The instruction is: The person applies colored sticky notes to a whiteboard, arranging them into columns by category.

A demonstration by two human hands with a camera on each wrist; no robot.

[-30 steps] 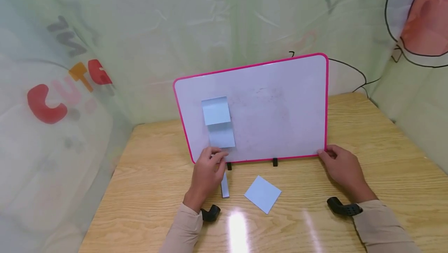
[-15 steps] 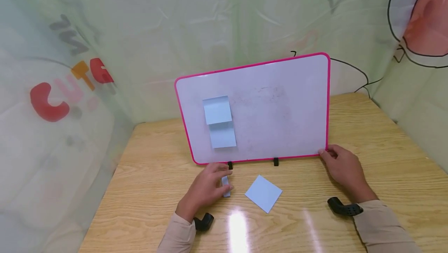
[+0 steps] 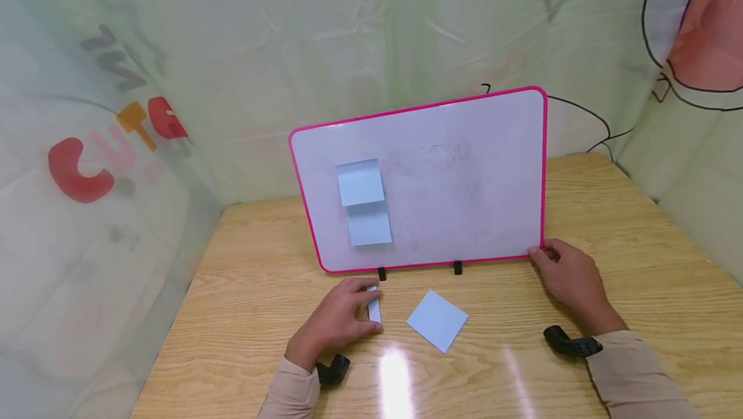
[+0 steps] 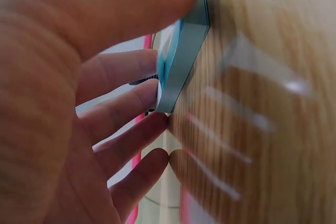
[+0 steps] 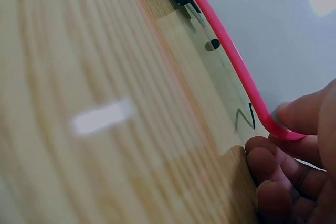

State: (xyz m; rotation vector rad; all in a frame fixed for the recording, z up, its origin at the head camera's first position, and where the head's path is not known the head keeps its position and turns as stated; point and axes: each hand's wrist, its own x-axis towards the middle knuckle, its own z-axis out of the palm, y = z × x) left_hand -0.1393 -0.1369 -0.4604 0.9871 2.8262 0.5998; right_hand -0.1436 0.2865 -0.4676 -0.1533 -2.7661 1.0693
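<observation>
A pad of light blue sticky notes [image 3: 374, 308] stands on its edge on the table. My left hand [image 3: 333, 317] holds it, thumb at the near end and fingertips at the far end. In the left wrist view the pad [image 4: 185, 56] shows its thick side between thumb and fingers. My right hand [image 3: 571, 280] pinches the lower right corner of a pink-framed whiteboard [image 3: 464, 193]. Two blue sticky notes, an upper one [image 3: 360, 182] and a lower one [image 3: 369, 225], are stuck on the board's left part, the upper overlapping the lower.
A single light blue paper square [image 3: 438, 321] lies on the wooden table [image 3: 482, 367] right of the pad. Black feet, one of them a stand foot [image 3: 458, 267], show under the board. A patterned curtain [image 3: 249, 71] hangs behind and at the sides.
My left hand has come down from the board's lower left edge to the pad and taken hold of it. The right hand stays at the board's corner.
</observation>
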